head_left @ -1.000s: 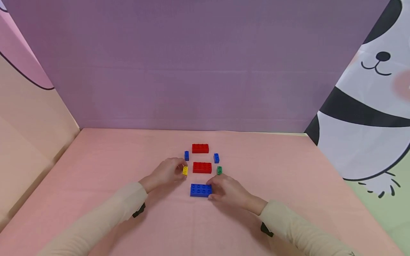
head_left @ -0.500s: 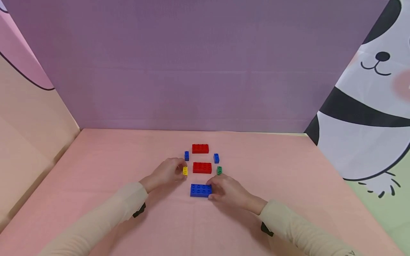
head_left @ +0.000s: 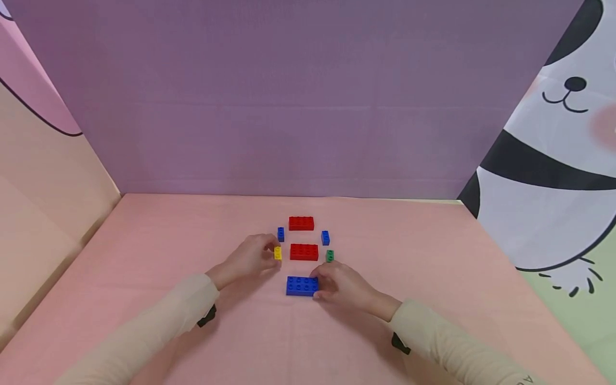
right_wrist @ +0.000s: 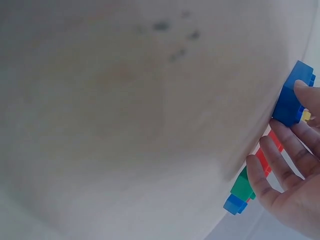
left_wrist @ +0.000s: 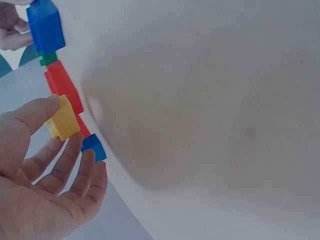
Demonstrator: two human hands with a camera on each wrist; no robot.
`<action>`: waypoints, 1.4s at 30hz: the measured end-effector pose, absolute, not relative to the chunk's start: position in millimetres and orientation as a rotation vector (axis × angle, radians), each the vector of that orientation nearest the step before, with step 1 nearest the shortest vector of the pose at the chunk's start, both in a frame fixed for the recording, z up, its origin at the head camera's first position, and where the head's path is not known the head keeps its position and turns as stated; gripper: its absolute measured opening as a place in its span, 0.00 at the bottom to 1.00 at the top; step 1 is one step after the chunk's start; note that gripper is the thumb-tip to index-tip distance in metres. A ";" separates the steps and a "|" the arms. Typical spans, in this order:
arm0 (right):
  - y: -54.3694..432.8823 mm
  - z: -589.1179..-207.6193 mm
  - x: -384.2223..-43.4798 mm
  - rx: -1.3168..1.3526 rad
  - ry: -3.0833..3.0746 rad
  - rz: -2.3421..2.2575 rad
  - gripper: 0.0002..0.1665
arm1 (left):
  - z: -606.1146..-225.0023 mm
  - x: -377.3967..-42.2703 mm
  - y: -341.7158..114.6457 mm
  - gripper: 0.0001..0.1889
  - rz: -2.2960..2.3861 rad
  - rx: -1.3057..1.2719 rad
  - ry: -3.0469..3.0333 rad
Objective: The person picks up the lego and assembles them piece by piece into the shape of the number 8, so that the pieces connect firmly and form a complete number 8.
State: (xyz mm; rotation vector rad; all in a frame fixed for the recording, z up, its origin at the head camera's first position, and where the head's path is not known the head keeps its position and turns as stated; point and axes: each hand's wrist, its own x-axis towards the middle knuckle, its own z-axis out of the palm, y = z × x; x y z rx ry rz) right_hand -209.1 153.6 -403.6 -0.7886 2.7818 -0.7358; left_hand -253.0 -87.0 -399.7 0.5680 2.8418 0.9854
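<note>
Between thumb and fingertips, my left hand (head_left: 250, 255) pinches a small yellow brick (head_left: 277, 253), also plain in the left wrist view. My right hand (head_left: 344, 287) holds the right end of a large blue brick (head_left: 301, 286), thumb on one side and fingers on the other. Just beyond the right fingers stands a small green brick (head_left: 329, 256). A red brick (head_left: 303, 252) lies between the yellow and green ones, touched by neither hand. In the right wrist view, the large blue brick (right_wrist: 289, 102) sits at the thumb and index finger.
Farther back lies a second red brick (head_left: 301, 223), with a small blue brick (head_left: 280, 234) at its lower left and another small blue brick (head_left: 325, 238) at its lower right. A pink cloth (head_left: 168, 235) covers the table, which meets a purple backdrop (head_left: 289, 107) behind.
My left hand has shifted slightly up and away from me, carrying the yellow brick with it. The right hand and large blue brick have stayed in place.
</note>
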 end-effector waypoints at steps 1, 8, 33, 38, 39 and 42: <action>153.7 -403.4 -209.0 -0.787 2.781 -0.739 0.23 | -398.6 -252.8 -87.5 0.18 1.003 0.569 2.838; 154.0 -402.2 -209.0 -0.774 2.771 -0.751 0.23 | -391.5 -253.8 -91.6 0.17 1.035 0.610 2.860; 154.8 -406.1 -210.6 -0.811 2.775 -0.743 0.22 | -389.1 -231.8 -92.6 0.18 1.108 0.709 2.775; 154.7 -405.8 -210.5 -0.808 2.785 -0.731 0.22 | -390.4 -224.1 -90.7 0.18 1.124 0.725 2.739; 154.6 -405.5 -210.4 -0.806 2.787 -0.728 0.22 | -391.0 -222.7 -90.3 0.18 1.124 0.728 2.731; 154.3 -404.8 -209.8 -0.794 2.786 -0.736 0.22 | -393.6 -219.1 -89.4 0.18 1.110 0.747 2.715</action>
